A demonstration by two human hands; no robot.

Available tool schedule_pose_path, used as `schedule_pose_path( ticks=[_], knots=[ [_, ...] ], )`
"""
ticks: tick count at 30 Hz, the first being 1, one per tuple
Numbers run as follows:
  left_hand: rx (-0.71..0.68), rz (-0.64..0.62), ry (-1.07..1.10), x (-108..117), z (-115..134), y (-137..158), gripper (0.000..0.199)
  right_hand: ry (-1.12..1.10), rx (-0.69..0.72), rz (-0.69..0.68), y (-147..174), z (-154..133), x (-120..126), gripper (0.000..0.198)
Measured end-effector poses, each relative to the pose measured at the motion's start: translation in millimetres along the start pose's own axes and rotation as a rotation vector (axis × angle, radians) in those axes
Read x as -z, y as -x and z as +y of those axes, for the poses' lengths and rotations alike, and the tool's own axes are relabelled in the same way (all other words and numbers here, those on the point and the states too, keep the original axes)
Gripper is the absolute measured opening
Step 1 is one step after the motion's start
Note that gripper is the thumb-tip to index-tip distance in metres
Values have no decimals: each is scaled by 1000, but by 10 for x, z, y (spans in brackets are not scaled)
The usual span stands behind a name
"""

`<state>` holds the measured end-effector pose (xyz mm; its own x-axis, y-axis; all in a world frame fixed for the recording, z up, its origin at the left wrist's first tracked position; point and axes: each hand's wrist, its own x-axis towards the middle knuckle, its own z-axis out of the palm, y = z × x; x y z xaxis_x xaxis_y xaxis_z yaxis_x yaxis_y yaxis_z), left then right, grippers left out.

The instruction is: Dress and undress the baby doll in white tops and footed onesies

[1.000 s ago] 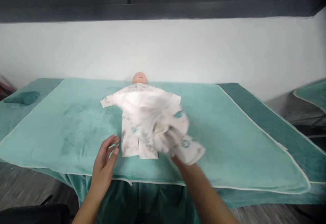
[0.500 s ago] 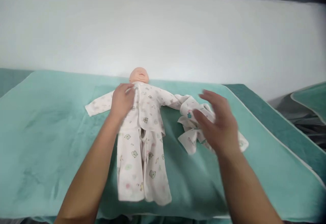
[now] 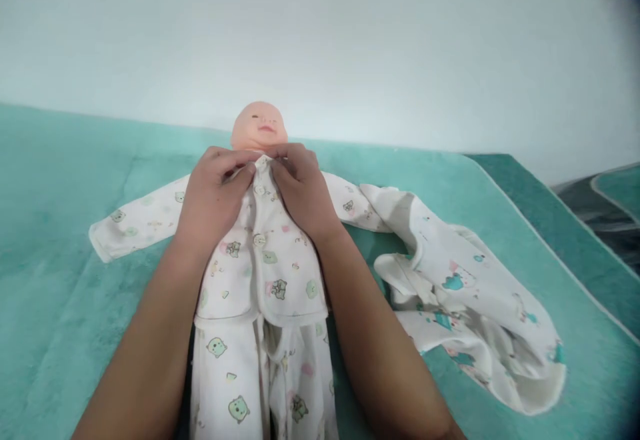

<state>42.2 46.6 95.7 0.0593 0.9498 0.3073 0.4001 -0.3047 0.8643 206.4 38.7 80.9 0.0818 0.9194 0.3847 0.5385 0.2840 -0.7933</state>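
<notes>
Your left hand (image 3: 214, 190) and right hand (image 3: 301, 190) pinch the soft, printed jacket (image 3: 290, 280) at its neck, fingertips nearly closed. Plush blanket (image 3: 55, 227) leaves open room left; the smooth-headed doll (image 3: 257, 123) lies centrally, a crumpled garment (image 3: 480, 300) right.

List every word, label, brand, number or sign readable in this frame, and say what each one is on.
No readable text anywhere.
Shirt: small printed pictures; its tiniest marks are too small to read.
Trousers: printed pictures; the tiniest marks are too small to read.
Crumpled garment: coloured prints, the small ones too blurred to read.
</notes>
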Motion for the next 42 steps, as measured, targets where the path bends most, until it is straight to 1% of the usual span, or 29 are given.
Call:
schedule_pose_path(
  ticks=[2, 5, 9, 11, 13, 15, 17, 19, 23, 25, 28, 31, 33, 34, 35, 37, 39, 41, 42],
  knots=[
    [-7, 12, -11, -16, 24, -4, 21, -44, 5, 36, -2, -16, -2, 12],
    [-42, 28, -19, -33, 57, 8, 23, -148, 11, 69, 2, -17, -14, 9],
    [-78, 68, 16, -33, 88, 93, 24, -372, 15, 134, 29, -20, 6, 15],
    [-101, 64, 52, -22, 97, 165, 25, -419, 86, 110, 37, -33, 30, 21],
    [-151, 24, 66, -4, 103, 234, 27, -365, 191, 70, 42, -59, 62, 26],
    [-192, -26, 43, 18, 100, 279, 25, -243, 240, 41, 52, -100, 100, 31],
    [-213, -77, 1, 43, 85, 291, 21, -133, 200, 45, 73, -156, 143, 38],
    [-228, -124, -16, 68, 63, 280, 17, -85, 150, 39, 101, -219, 181, 41],
    [-270, -172, -28, 102, 35, 248, 9, -95, 127, 69, 151, -320, 199, 41],
    [-271, -169, -40, 100, 23, 233, 8, -133, 144, 74, 165, -347, 180, 41],
    [-287, -150, -21, 64, -13, 200, 5, -243, 197, 42, 174, -359, 155, 39],
    [-326, -88, 74, 21, -39, 183, 15, -340, 212, -34, 166, -348, 184, 39],
    [-325, -44, 153, 28, -25, 208, 18, -320, 212, -121, 158, -351, 255, 42],
    [-309, -59, 172, 51, -9, 235, 19, -280, 214, -174, 155, -363, 310, 44],
    [-300, -97, 181, 87, 8, 269, 16, -225, 222, -226, 155, -383, 375, 46],
    [-285, -247, 151, 189, 34, 355, 10, -104, 222, -355, 162, -446, 525, 44],
    [-272, -410, 121, 303, 38, 447, 7, 3, 198, -493, 177, -527, 668, 30],
    [-260, -507, 103, 387, 21, 529, 20, 93, 162, -611, 193, -607, 760, 13],
    [-258, -524, 96, 411, 7, 561, 23, 122, 138, -642, 199, -639, 779, 11]
  ],
)
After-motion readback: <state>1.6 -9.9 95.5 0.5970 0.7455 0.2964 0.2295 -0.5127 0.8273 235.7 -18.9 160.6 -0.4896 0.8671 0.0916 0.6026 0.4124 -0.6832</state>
